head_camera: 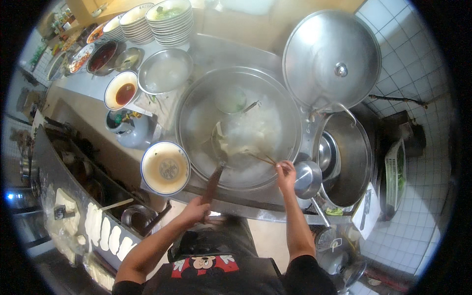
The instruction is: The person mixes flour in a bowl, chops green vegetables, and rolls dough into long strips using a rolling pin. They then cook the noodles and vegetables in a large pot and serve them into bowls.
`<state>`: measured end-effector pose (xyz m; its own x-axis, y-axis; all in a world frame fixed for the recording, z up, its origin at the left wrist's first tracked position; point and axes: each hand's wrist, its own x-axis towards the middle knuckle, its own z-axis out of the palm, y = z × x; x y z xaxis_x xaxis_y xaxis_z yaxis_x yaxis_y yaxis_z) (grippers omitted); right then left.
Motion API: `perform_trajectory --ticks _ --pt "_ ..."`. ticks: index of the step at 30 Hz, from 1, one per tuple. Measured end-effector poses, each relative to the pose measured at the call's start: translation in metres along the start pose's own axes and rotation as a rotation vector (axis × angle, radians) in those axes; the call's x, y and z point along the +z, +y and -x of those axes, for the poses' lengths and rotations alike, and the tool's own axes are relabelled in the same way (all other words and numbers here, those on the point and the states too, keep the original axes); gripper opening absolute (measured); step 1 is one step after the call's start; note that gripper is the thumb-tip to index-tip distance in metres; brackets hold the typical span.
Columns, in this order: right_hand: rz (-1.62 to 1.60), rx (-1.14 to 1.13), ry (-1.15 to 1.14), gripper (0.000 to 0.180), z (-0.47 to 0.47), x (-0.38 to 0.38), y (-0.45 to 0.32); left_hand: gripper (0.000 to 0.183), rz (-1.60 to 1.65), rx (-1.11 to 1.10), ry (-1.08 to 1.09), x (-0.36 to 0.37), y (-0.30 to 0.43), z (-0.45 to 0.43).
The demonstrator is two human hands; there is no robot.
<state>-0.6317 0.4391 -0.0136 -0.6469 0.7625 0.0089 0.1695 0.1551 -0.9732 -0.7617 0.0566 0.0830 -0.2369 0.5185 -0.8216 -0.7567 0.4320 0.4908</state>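
Steam rises from a wide metal pot (199, 162) of cloudy liquid in front of me. My left hand (199, 211) grips the dark wooden handle of a strainer ladle (213, 180), whose head dips into the pot and holds some pale noodles. Between the fingers of my right hand (286, 176) is a pair of chopsticks (263, 159), their tips at pale noodles (241, 147) in the liquid. Another small round vessel, blurred by steam, sits at the far side of the pot; its kind is unclear. A white bowl with a blue rim (166, 168) stands left of the pot.
A saucepan (308, 180) sits close by my right hand. Beyond it are a deep metal pot (350, 184) and a large lid (324, 55). At left stand a metal basin (166, 72), a bowl of brown sauce (121, 90), stacked bowls (171, 31) and strips of dough (110, 236).
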Motion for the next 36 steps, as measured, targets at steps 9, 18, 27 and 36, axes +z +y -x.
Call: perform_trajectory --ticks 9,18,27,36 --pt "0.464 -0.142 0.154 0.020 -0.009 0.063 0.057 0.011 -0.376 -0.012 0.136 -0.032 0.048 0.090" --pt "-0.635 0.563 0.690 0.019 -0.061 0.105 0.081 0.024 -0.965 0.379 0.548 -0.028 0.055 0.137" --pt "-0.298 0.228 0.078 0.023 -0.027 0.048 0.021 0.013 -0.241 0.230 0.383 -0.034 0.041 0.153" --pt "0.036 -0.033 0.347 0.022 0.062 -0.035 -0.073 0.029 0.227 0.052 -0.032 -0.056 0.051 0.193"
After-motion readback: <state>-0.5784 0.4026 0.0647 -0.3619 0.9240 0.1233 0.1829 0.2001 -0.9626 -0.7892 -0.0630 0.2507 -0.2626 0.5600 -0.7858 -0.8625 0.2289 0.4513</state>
